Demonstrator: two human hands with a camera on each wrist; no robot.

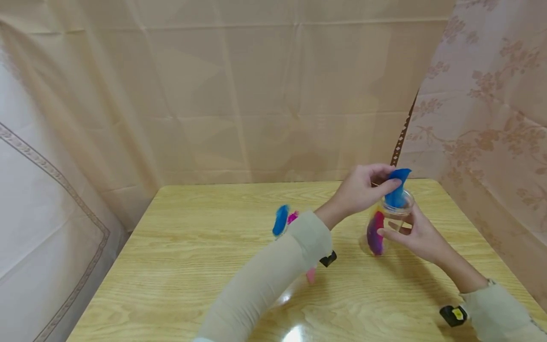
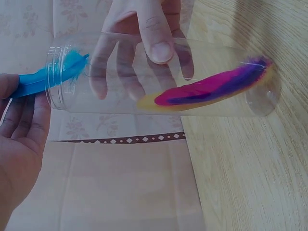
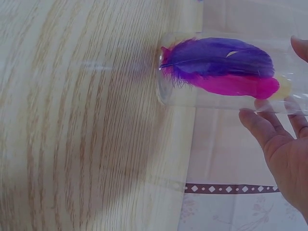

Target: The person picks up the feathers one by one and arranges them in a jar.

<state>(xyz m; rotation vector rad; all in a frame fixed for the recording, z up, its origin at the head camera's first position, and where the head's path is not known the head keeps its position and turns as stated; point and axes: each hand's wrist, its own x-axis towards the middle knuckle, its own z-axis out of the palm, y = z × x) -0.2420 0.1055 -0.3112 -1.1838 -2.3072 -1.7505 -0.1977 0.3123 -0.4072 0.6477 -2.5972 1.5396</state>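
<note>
My left hand (image 1: 363,187) pinches a blue feather (image 1: 397,185) between thumb and fingers. In the left wrist view the feather's fluffy lower end (image 2: 73,65) reaches through the mouth of a clear jar (image 2: 216,53). My right hand (image 1: 420,235) grips the jar round its side, thumb toward me, and the jar stands upright on the table. Inside it lean a purple feather (image 3: 216,57), a magenta feather (image 3: 240,85) and a yellow feather (image 3: 285,89), lying close together along the wall.
Left of the jar, another blue feather (image 1: 280,220) lies on the wooden table (image 1: 171,266) beside a magenta feather (image 1: 292,217). A pink feather (image 1: 310,275) shows partly from behind my left sleeve (image 1: 260,280). Cloth curtains (image 1: 256,95) hang behind the table and at both sides.
</note>
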